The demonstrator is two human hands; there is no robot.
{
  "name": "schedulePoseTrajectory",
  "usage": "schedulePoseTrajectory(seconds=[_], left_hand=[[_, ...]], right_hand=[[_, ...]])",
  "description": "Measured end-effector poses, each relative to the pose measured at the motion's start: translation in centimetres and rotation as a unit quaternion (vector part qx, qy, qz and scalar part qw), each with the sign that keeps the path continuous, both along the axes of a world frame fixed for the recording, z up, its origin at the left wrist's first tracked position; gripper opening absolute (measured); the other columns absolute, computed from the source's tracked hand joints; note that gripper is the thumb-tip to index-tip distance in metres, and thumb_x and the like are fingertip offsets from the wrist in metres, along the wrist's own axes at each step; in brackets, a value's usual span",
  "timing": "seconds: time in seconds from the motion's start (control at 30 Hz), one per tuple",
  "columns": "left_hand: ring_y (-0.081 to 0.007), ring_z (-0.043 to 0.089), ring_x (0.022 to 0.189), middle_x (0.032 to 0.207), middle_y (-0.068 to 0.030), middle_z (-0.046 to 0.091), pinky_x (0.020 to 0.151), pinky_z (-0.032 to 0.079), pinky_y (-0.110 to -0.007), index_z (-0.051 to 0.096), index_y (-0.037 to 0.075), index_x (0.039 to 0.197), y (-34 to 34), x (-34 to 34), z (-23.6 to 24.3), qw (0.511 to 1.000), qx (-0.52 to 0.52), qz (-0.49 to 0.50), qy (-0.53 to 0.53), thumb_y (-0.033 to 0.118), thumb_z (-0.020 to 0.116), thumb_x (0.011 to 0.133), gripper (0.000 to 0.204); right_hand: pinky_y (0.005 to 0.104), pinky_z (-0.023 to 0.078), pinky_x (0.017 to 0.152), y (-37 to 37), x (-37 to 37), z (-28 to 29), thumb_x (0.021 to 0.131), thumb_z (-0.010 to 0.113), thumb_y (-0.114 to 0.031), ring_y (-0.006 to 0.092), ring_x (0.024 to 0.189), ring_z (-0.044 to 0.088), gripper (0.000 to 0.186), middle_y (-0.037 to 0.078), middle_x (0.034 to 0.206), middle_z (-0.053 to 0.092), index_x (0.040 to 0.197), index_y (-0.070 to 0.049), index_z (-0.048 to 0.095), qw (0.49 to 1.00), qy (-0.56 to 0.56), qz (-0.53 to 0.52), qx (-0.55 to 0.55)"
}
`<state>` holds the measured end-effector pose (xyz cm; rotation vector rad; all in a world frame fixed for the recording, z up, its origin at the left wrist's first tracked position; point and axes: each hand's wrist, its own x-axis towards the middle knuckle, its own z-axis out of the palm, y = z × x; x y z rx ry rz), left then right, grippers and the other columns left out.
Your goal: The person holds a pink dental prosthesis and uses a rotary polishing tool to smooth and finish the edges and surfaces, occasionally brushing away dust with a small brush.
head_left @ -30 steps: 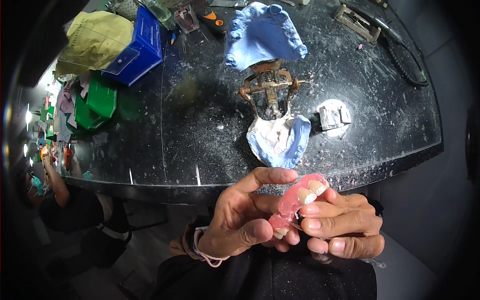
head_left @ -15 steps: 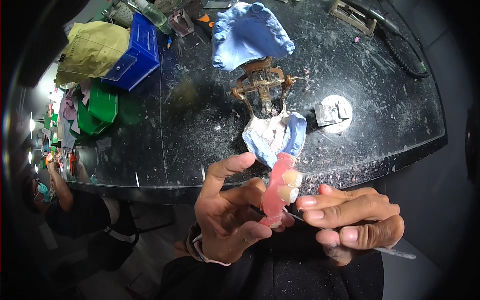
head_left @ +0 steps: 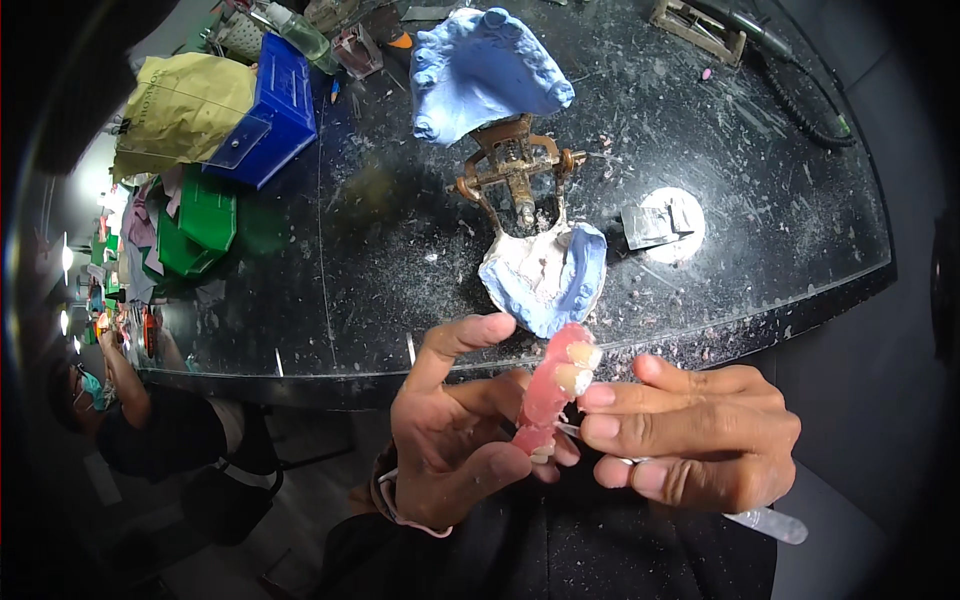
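A pink denture [head_left: 553, 393] with pale teeth stands on edge in front of the black table's front rim. My left hand [head_left: 455, 430] grips its lower end between thumb and fingers, index finger raised. My right hand [head_left: 690, 435] is closed around a thin metal tool [head_left: 765, 522] whose handle sticks out to the lower right; its fingertips touch the denture's right side. Just beyond on the black worktable [head_left: 400, 240] lies a blue-and-white plaster jaw cast [head_left: 545, 275], joined to a rusty articulator [head_left: 515, 175] that carries a second blue cast [head_left: 485, 70].
A blue box [head_left: 275, 120], yellow cloth [head_left: 185, 100] and green containers [head_left: 200, 220] sit at the table's left. A white disc with a metal piece [head_left: 665, 222] lies to the right, with a black cable [head_left: 800, 85] behind. Another person [head_left: 130, 400] sits at lower left.
The denture has turned from lying flat between both hands to standing on edge, and both hands have shifted slightly. The tool handle now shows below my right hand.
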<state>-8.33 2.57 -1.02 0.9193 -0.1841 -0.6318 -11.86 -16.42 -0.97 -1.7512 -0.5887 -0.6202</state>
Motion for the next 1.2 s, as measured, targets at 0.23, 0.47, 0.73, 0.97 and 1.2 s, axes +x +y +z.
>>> schedulePoseTrajectory(seconds=[0.23, 0.47, 0.73, 0.97, 1.2], left_hand=[[-0.0165, 0.063, 0.070, 0.101, -0.0216, 0.058, 0.056, 0.053, -0.021, 0.017, 0.002, 0.133, 0.2, 0.9, -0.1, 0.985, -0.034, -0.091, 0.144, 0.022, 0.065, 0.082, 0.074], [-0.0122, 0.054, 0.055, 0.067, -0.0122, 0.056, 0.048, 0.045, -0.017, 0.019, 0.000, 0.134, 0.2, 1.6, 0.2, 0.946, -0.104, -0.174, 0.255, 0.023, 0.060, 0.084, 0.069], [-0.0108, 0.054, 0.053, 0.074, -0.0105, 0.061, 0.045, 0.044, -0.018, 0.024, -0.002, 0.134, 0.1, 1.7, 0.5, 0.959, -0.031, -0.143, 0.241, 0.026, 0.062, 0.082, 0.070], [-0.0132, 0.063, 0.073, 0.087, -0.0147, 0.062, 0.056, 0.051, -0.020, 0.019, -0.008, 0.135, 0.3, 1.2, -0.2, 0.968, -0.049, -0.135, 0.208, 0.019, 0.058, 0.085, 0.069], [-0.0131, 0.062, 0.073, 0.086, -0.0135, 0.063, 0.056, 0.050, -0.020, 0.018, -0.008, 0.135, 0.6, 1.0, -0.6, 0.975, -0.043, -0.135, 0.168, 0.023, 0.060, 0.084, 0.073]], right_hand=[[0.0424, 0.047, 0.089, 0.3, 0.1, -1.3, 0.074, 0.070, -0.008, 0.0267, 0.083, 0.067, 0.021, 0.012, 0.088, 0.066, 0.082, -0.007, 0.050, 0.976, -0.151, -0.082, -0.130], [0.0471, 0.047, 0.089, -2.0, 0.8, -1.5, 0.079, 0.065, -0.009, 0.0345, 0.092, 0.063, 0.022, 0.018, 0.099, 0.061, 0.090, -0.006, 0.046, 0.944, -0.211, -0.134, -0.215], [0.0401, 0.054, 0.075, -0.4, 0.1, -1.1, 0.072, 0.071, -0.004, 0.0299, 0.091, 0.064, 0.034, 0.016, 0.090, 0.065, 0.098, -0.008, 0.050, 0.998, -0.050, -0.029, -0.022], [0.0405, 0.054, 0.074, -0.3, 0.2, -0.7, 0.071, 0.071, -0.002, 0.0302, 0.090, 0.064, 0.031, 0.019, 0.086, 0.065, 0.092, -0.007, 0.049, 0.998, -0.036, -0.035, -0.039], [0.0404, 0.053, 0.079, 0.2, 0.8, -0.9, 0.073, 0.069, -0.004, 0.0280, 0.083, 0.066, 0.021, 0.016, 0.087, 0.066, 0.081, -0.007, 0.050, 0.982, -0.120, -0.104, -0.105]])
